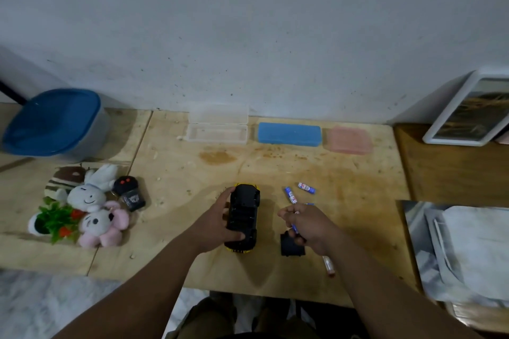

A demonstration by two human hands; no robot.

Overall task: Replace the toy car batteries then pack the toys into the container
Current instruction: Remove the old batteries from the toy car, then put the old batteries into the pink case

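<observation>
A yellow toy car lies upside down on the wooden table, its black underside and open battery bay facing up. My left hand grips its left side. To the right, my right hand is closed on a blue battery above a small black battery cover. Two more blue batteries lie just beyond that hand. A screwdriver pokes out below my right wrist. Plush toys, a black remote and a plastic plant are piled at the left.
A blue-lidded container stands at the far left. Along the wall sit an open clear case, a blue case and a pink box. A white framed picture leans at the right; a grey tray lies near right.
</observation>
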